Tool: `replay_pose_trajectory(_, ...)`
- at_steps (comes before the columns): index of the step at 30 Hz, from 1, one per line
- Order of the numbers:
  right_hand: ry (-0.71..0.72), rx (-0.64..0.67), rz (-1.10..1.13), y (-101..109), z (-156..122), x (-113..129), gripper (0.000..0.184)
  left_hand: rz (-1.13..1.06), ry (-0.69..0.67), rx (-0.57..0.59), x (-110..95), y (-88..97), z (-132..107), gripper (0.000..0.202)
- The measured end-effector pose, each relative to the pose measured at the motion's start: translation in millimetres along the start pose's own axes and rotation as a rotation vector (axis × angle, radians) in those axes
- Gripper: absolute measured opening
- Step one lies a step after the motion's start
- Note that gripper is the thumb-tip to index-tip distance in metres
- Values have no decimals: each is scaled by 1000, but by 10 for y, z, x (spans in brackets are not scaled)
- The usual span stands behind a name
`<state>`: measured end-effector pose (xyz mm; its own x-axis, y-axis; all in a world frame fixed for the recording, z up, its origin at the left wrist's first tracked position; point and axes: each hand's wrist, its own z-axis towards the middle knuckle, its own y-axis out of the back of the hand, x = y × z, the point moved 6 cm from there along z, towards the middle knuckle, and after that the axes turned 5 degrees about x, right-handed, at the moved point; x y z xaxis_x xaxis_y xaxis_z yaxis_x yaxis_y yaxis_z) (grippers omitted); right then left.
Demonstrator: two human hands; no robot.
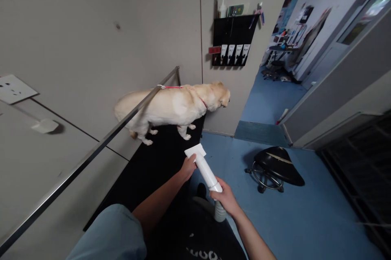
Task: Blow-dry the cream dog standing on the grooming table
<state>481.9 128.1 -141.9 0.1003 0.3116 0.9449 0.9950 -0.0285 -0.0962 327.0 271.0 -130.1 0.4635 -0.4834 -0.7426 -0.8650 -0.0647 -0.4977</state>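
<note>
Head view: white tubular plastic nozzle [207, 172] gripped in both hands, apart from a cream-coated dog [171, 107].
Left hand [187, 168] curls at the nozzle's flat-headed end; right hand [225, 195] wraps its lower end, above grey ribbed hose [219, 212]. White apron lettering [203, 254] partial, unreadable; marks on four white handheld devices [231, 53] too small.

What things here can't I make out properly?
All in the head view:
Grey hose: lower part apparently hidden by the dark garment.
Left hand: most fingers hidden behind the white nozzle.
Dog: far flank hidden by its own body.
Socket plate: cut off by the left edge.
White devices on the wall rack: markings too small.
</note>
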Motion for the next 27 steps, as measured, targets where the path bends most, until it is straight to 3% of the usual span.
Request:
replay_pose_trajectory(5,-41,-8,97,-39,44,-163,71,-5,5,57,9,-31,43,31)
replay_pose_trajectory(10,122,-191,-122,-42,150,-173,71,-85,-26,34,285,-89,40,35)
replay_pose_trajectory(14,104,-183,-362,-88,137,-151,76,-125,25,43,415,-95,0,30)
replay_pose_trajectory(19,72,-198,-745,-149,158,124,73,-184,110,70,269,-63,76,19)
replay_pose_trajectory(24,-126,-132,-1138,-347,543,569,76,-180,146,-20,143,-51,434,17)
replay_pose_trajectory(27,-1,-34,-1139,-537,891,841,79,-213,155,-53,-166,-41,772,34)
